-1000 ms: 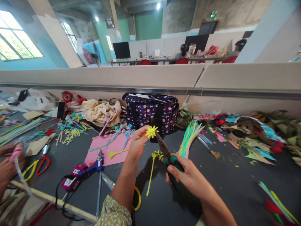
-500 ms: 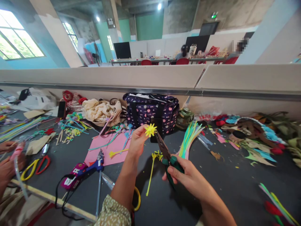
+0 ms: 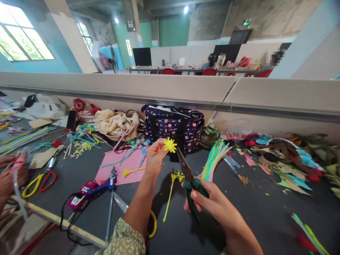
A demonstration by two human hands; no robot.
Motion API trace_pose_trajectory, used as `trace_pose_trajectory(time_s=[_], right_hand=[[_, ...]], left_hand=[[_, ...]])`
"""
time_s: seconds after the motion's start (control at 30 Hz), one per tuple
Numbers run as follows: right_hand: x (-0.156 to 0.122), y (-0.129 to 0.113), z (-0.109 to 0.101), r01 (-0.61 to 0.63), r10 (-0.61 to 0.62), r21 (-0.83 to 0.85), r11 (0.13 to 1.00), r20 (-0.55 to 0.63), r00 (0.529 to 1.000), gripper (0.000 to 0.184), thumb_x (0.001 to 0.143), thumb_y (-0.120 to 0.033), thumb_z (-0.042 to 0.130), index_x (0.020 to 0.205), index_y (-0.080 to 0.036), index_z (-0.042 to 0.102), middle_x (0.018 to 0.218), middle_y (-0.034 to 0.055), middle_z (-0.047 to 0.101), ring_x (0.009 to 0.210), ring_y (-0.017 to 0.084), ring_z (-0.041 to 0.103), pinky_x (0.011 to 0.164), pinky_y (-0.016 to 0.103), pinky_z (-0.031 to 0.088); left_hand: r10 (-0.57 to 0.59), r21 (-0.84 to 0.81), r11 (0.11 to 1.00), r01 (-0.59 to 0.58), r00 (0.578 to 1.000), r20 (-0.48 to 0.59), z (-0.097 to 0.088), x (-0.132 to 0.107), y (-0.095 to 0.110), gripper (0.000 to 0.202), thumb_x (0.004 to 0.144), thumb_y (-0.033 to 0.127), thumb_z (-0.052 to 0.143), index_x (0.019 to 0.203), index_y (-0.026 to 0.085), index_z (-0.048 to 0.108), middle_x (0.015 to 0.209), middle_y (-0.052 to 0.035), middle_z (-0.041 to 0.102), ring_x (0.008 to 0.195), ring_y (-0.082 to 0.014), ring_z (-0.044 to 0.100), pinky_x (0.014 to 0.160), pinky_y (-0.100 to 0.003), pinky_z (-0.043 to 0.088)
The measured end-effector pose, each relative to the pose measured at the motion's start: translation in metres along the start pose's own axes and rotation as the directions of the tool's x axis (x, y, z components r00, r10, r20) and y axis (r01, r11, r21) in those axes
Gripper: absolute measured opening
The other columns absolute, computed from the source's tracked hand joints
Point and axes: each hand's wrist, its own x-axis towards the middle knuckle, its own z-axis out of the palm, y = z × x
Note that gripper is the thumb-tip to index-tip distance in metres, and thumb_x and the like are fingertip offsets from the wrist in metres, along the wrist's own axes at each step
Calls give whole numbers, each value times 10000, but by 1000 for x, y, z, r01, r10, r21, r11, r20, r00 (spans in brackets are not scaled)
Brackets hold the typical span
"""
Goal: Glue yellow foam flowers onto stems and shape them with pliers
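Note:
Between the thumb and fingers of my left hand [image 3: 156, 156] is a yellow pipe-cleaner flower [image 3: 170, 145], its petals spread outward. My right hand [image 3: 215, 198] is wrapped round the green handles of long-nose pliers [image 3: 188, 171]. Their dark jaws point up at the flower, a small gap away from it. On the dark table below lies a yellow pipe-cleaner stem [image 3: 170, 198] with small yellow pieces [image 3: 180, 175] by its top. Left of my forearm, another yellow stem [image 3: 134, 171] rests across a pink sheet [image 3: 106, 170].
A glue gun [image 3: 105, 185] lies left of my arm, scissors [image 3: 39, 182] further left. A co-worker's hands [image 3: 13, 173] hold something at the far left. Behind stand a patterned bag [image 3: 172, 124] and a jar [image 3: 209, 134]. Pipe cleaners [image 3: 215, 159] lie right of the pliers.
The plier handles have spread slightly wider, and the jaws have moved a little away from the flower. My left hand still holds the flower, and the view has shifted slightly.

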Motion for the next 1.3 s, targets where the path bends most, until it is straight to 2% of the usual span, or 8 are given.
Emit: trace_pose_trajectory(time_s=[0.2, 0.37, 0.63, 0.9, 1.07, 1.3], right_hand=[[0, 0, 0, -35, 32, 80, 996, 41, 999, 453, 852, -562, 615, 974, -128, 566, 551, -3, 588, 599, 176, 648, 545, 240, 450], [1, 2, 4, -49, 38, 164, 985, 68, 997, 482, 837, -550, 644, 1029, -113, 577, 532, -32, 532, 615, 192, 669, 530, 236, 446], [5, 10, 9, -84, 49, 356, 931, 106, 993, 494, 820, -498, 691, 1093, -101, 583, 496, -75, 449, 651, 240, 706, 588, 302, 528], [4, 9, 8, -86, 26, 423, 902, 147, 989, 459, 829, -456, 698, 1100, -99, 598, 490, -80, 445, 637, 234, 714, 574, 276, 517], [3, 7, 8, -97, 23, 464, 881, 163, 986, 443, 832, -440, 699, 1091, -92, 607, 481, -82, 441, 614, 231, 709, 573, 294, 530], [1, 7, 6, -112, 45, 465, 878, 153, 987, 484, 803, -470, 722, 1093, -97, 617, 469, -80, 438, 628, 246, 708, 582, 314, 533]], left_hand=[[59, -38, 998, -58, 998, 0, 0, 1, 0, 126, 679, 214, 773, 757, 202, 676, 796, 7, 620, 806, -137, 603, 791, -258, 469], [64, -53, 996, -67, 996, -64, 2, 0, 0, 163, 658, 237, 794, 744, 196, 662, 809, 6, 612, 816, -140, 607, 803, -269, 479], [105, -66, 992, -111, 991, -84, 3, -1, -1, 127, 677, 233, 785, 750, 205, 684, 824, -2, 600, 814, -139, 595, 819, -289, 493], [155, -84, 984, -160, 986, -61, 3, 0, 0, 150, 643, 171, 798, 756, 227, 716, 856, -15, 649, 840, -150, 607, 824, -298, 498], [178, -63, 982, -179, 984, -24, 3, 1, 1, 112, 642, 162, 783, 705, 219, 710, 837, -24, 658, 845, -164, 608, 873, -346, 493], [171, -31, 985, -172, 985, -25, 3, 0, 3, 104, 629, 178, 792, 680, 209, 706, 809, -29, 656, 822, -163, 611, 961, -400, 458]])
